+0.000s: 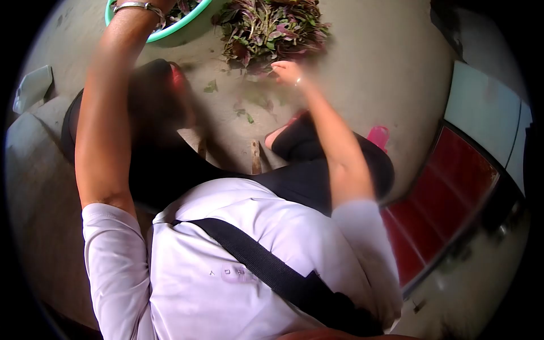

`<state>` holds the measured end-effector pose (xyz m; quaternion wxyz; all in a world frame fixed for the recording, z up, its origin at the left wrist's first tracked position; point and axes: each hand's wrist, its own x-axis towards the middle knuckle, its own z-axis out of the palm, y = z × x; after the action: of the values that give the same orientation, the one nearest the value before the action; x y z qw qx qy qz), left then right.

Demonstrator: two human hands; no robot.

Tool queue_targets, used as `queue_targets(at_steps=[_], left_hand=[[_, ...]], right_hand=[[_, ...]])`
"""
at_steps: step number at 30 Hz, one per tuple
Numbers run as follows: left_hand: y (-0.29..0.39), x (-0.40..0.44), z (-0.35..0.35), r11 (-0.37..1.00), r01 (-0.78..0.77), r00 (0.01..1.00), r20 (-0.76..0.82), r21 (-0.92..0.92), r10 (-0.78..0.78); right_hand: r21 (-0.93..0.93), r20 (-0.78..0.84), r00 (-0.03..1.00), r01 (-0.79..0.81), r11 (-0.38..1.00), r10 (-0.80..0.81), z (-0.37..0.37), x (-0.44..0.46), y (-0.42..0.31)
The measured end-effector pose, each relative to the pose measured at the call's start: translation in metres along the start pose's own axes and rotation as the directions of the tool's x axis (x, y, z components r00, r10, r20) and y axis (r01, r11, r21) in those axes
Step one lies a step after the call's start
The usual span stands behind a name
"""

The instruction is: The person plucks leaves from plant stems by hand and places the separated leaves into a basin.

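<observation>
My left arm reaches up over a green-rimmed basin (184,22) with dark leaves in it. Only the wrist with a metal bracelet and the base of my left hand (161,4) show; the fingers are cut off by the top edge. My right hand (288,72) is low at the near side of a heap of leafy greens (269,31) with purple-and-green leaves and pale stems. Its fingers are curled closed, and I cannot make out what is between them.
Loose leaves (245,115) lie on the concrete floor between my feet. A pink object (378,137) is beside my right knee. To the right stands a red-and-white panelled piece (447,181). A clear plastic-looking container (33,88) is at far left.
</observation>
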<state>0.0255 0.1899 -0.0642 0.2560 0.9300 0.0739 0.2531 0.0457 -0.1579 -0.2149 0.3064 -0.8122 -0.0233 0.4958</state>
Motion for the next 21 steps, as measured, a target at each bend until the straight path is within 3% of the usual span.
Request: queue_targets(at_steps=[3,4,7,8,10,13,14,15,17,18,19,21], left_hand=[[0.028,-0.002,0.010,0.943,0.193,0.980,-0.001,-0.273,-0.201],[0.061,0.005,-0.019,0.995,0.030,0.990,0.132,0.095,-0.043],[0.097,0.013,-0.036,0.987,0.116,0.952,0.272,0.109,-0.142],[0.106,0.015,-0.041,0.984,0.078,0.960,0.255,0.160,-0.117],[0.119,0.018,-0.045,0.968,-0.001,0.974,0.220,0.251,-0.056],[0.131,0.019,-0.043,0.946,0.040,0.924,0.347,0.322,-0.158],[0.124,0.010,-0.034,0.952,-0.043,0.968,0.249,0.303,-0.035],[0.131,0.008,-0.036,0.960,-0.034,0.944,0.325,0.278,-0.061],[0.122,-0.003,-0.032,0.992,-0.120,0.889,0.448,0.042,0.089],[0.134,-0.003,-0.032,0.993,-0.068,0.825,0.565,0.102,-0.002],[0.129,-0.010,-0.023,0.999,-0.028,0.834,0.551,0.037,0.003],[0.141,-0.011,-0.023,1.000,0.011,0.741,0.671,0.020,-0.022]], right_hand=[[-0.061,-0.083,0.997,-0.006,0.998,0.001,0.025,0.031,0.019],[0.003,-0.099,0.995,-0.010,1.000,0.010,0.029,0.023,0.012],[0.242,-0.123,0.980,-0.121,0.963,0.154,0.040,0.034,0.021],[0.210,-0.091,0.991,-0.082,0.974,0.103,0.033,0.029,0.014],[0.322,0.036,0.998,-0.063,0.945,0.055,0.010,0.004,-0.008],[0.452,0.181,0.983,-0.095,0.887,0.013,-0.029,-0.032,-0.040],[0.391,0.123,0.992,-0.069,0.918,0.022,-0.038,-0.036,-0.042],[0.362,0.188,0.981,-0.017,0.932,-0.055,-0.051,-0.045,-0.049],[0.452,0.175,0.952,0.147,0.880,-0.249,-0.067,-0.078,-0.064],[0.344,0.132,0.916,0.316,0.884,-0.379,-0.074,-0.084,-0.061],[0.222,0.106,0.858,0.472,0.853,-0.503,-0.082,-0.087,-0.054],[0.255,0.087,0.870,0.452,0.855,-0.486,-0.092,-0.111,-0.067]])
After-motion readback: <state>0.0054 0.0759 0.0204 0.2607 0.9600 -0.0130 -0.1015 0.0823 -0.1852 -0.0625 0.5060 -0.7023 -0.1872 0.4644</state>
